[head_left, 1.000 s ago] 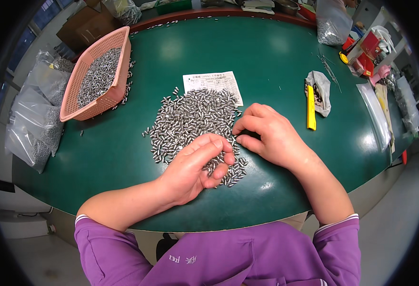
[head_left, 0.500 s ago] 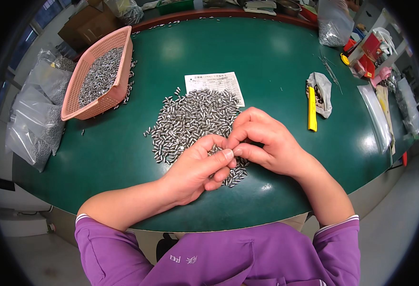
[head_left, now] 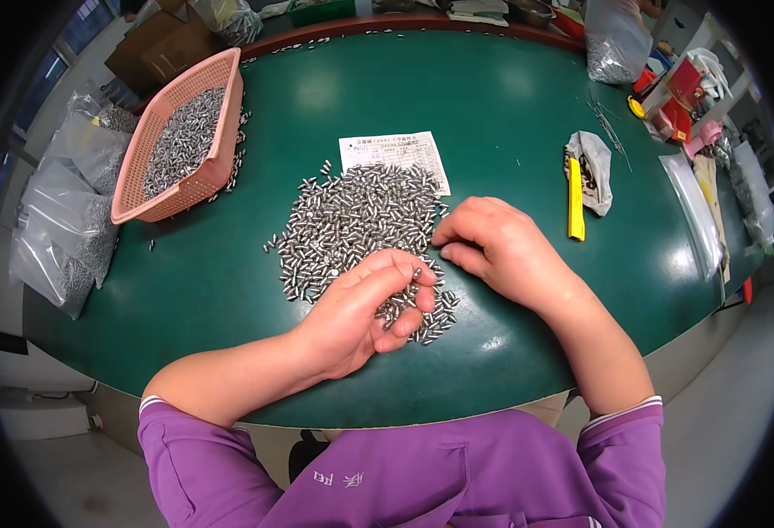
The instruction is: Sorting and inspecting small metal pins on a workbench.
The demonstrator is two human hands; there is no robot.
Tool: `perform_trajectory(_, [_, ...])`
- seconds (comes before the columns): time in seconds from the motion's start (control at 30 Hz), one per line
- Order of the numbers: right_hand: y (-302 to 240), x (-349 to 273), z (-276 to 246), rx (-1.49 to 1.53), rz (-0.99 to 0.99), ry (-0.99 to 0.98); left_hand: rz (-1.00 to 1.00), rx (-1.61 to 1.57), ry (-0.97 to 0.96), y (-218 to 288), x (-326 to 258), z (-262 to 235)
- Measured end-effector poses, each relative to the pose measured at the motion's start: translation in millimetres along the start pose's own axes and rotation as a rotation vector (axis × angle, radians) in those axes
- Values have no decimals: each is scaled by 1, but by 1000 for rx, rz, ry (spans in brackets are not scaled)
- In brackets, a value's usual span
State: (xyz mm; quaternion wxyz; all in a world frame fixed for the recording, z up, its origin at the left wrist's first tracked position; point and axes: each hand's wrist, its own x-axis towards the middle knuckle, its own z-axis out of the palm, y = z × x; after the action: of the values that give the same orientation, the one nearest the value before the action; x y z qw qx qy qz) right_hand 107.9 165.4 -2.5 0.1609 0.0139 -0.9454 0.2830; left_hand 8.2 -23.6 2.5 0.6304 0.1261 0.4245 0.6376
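A heap of small shiny metal pins with pointed or rounded ends lies in front of me. My left hand is over the near side of the heap, palm turned inward and fingers curled round several of these pins. One pin shows at its thumb and forefinger. At the heap's right edge is my right hand, apart from the left, with thumb and fingers bent together close to the pins. Whether anything is between those fingertips is hidden. Under the heap's far side lies a printed paper slip.
A pink plastic basket of similar pins stands at the left, beside filled clear bags. On the right lie a yellow-handled tool, a small open bag and thin wires. The green tabletop has a curved near edge.
My right hand has drawn away from the left fingertips, up and to the right, to the heap's edge. The pins inside my left hand now show. That hand has stayed nearly in place.
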Motion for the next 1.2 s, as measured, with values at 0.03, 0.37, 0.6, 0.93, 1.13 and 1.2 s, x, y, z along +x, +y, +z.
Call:
perform_trajectory(0.03, [-1,1,0,-7,43,15,4,3,-4,0,0,-1])
perform_trajectory(0.37, [-1,2,3,-109,23,58,21,31,-6,0,-1,0])
perform_trajectory(0.6, [-1,3,4,-134,7,76,12,13,-20,-2,1,0])
perform_trajectory(0.93, [-14,3,1,539,109,37,44,-16,-10,-1,1,0])
perform_trajectory(1.13, [-21,0,4,653,55,-39,51,-16,10,-2,1,2])
perform_trajectory(1.2, [-20,1,5,587,75,26,59,-22,-15,-4,2,-2])
